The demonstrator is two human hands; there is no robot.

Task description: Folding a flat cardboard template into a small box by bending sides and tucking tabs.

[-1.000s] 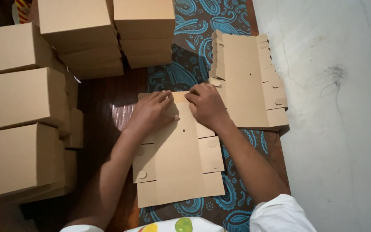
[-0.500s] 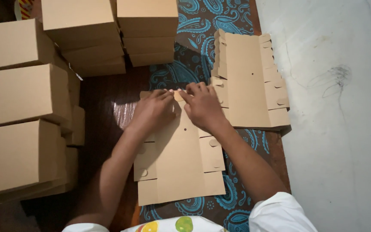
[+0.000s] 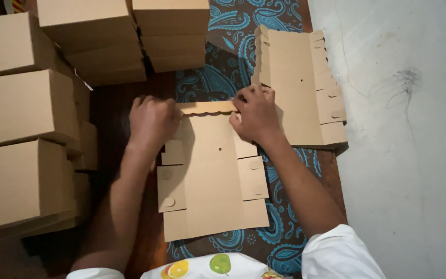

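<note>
Head camera looks straight down: at nine o'clock, assembled brown cardboard boxes (image 3: 24, 108) stand stacked in rows. Toward centre, the left hand (image 3: 152, 121) is curled closed, knuckles pressing the far left corner of a flat die-cut box blank (image 3: 213, 181) lying at six o'clock on a blue paisley cloth (image 3: 223, 82). The right hand (image 3: 254, 114) pinches the blank's scalloped top flap (image 3: 206, 107), fingers bent over it. At two o'clock a pile of unfolded blanks (image 3: 298, 85) touches the pale floor (image 3: 409, 155).
</note>
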